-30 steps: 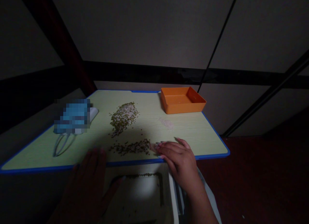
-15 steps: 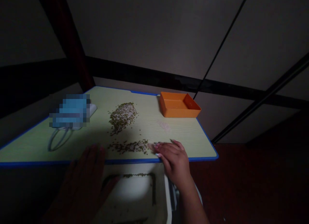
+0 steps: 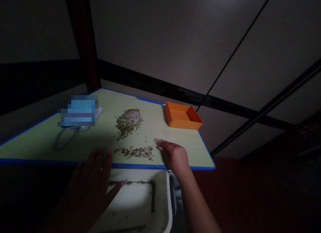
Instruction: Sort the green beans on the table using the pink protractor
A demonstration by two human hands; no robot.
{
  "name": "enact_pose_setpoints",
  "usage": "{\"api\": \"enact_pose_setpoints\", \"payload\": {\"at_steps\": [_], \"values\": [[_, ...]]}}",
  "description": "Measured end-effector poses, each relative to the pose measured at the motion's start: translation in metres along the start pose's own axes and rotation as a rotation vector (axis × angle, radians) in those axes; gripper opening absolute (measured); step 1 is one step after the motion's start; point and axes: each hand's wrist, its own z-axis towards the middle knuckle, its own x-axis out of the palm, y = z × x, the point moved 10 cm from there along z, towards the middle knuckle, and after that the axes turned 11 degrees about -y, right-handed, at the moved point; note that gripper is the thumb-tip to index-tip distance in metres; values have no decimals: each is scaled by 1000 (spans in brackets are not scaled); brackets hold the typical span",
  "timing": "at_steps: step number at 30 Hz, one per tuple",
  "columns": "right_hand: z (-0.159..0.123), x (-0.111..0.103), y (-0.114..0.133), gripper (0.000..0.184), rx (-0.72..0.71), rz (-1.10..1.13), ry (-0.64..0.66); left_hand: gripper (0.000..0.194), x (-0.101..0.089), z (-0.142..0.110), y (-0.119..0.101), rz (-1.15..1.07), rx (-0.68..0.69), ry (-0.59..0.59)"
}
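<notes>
My right hand (image 3: 176,156) is low over the board, its fingers pinched together. A small pale, translucent thing (image 3: 156,141) shows at their tips, too unclear to name. Just left of them lies a loose row of green beans and white grains (image 3: 135,152), near the front edge. Behind it is a larger mixed heap of green beans and white grains (image 3: 129,122). A thin patch of pale grains (image 3: 167,135) lies beyond my right hand. My left hand (image 3: 90,179), in shadow, rests at the board's front edge, fingers stretched and thumb apart, holding nothing.
The pale board (image 3: 82,144) has a blue rim. An orange tray (image 3: 184,123) stands at its back right; a blurred blue item (image 3: 81,111) with a cord sits on the left. Below the front edge is a white tub (image 3: 168,206) with green beans along its inner floor.
My right hand has moved up and a little left, away from the front edge, and its fingers are more bunched. My left hand stays at the edge. The view has shifted slightly.
</notes>
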Motion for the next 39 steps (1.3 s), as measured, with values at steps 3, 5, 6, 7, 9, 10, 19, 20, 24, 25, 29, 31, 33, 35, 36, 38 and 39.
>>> {"api": "enact_pose_setpoints", "payload": {"at_steps": [3, 5, 6, 7, 9, 10, 19, 20, 24, 25, 29, 31, 33, 35, 36, 38, 39], "values": [[11, 2, -12, 31, 33, -159, 26, 79, -1, 1, -3, -1, 7, -8], [17, 4, -20, 31, 42, -271, 51, 78, -2, 1, -5, 2, 0, -13], [19, 5, -22, 32, 39, -318, 64, 78, -3, 1, -5, 2, -4, -18], [21, 5, -23, 32, 32, -357, 74, 78, -4, 1, -5, 2, -9, -26], [26, 2, -21, 32, 24, -416, 73, 77, -6, 1, -5, -6, -15, -41], [29, 0, -19, 32, 22, -433, 69, 77, -6, 1, -5, -12, -16, -46], [84, 16, -13, 13, 27, 123, 357, 79, -11, -1, -7, 12, 37, -131], [88, 22, -19, 12, 96, 251, 419, 79, -10, -1, -7, 15, 40, -137], [91, 32, -40, 11, 280, 540, 506, 79, -8, -2, -7, 43, 46, -156], [91, 30, -44, 15, 289, 574, 481, 80, -9, -2, -7, 52, 47, -159], [76, 34, -49, 18, 246, 664, 565, 82, -8, -1, -6, 79, 59, -121], [71, 36, -56, 14, 259, 642, 575, 82, -6, -1, -3, 83, 56, -84], [68, 40, -59, 7, 287, 614, 585, 84, -3, -1, -1, 84, 53, -52], [66, 44, -55, 3, 283, 624, 613, 86, -2, -1, 1, 91, 63, -35], [66, 45, -52, 3, 275, 629, 623, 87, -2, -1, 1, 95, 72, -36], [68, 48, -48, 6, 259, 587, 615, 87, -3, 0, 0, 102, 93, -41], [70, 48, -46, 7, 231, 541, 600, 87, -3, 1, 0, 105, 101, -38]]}}
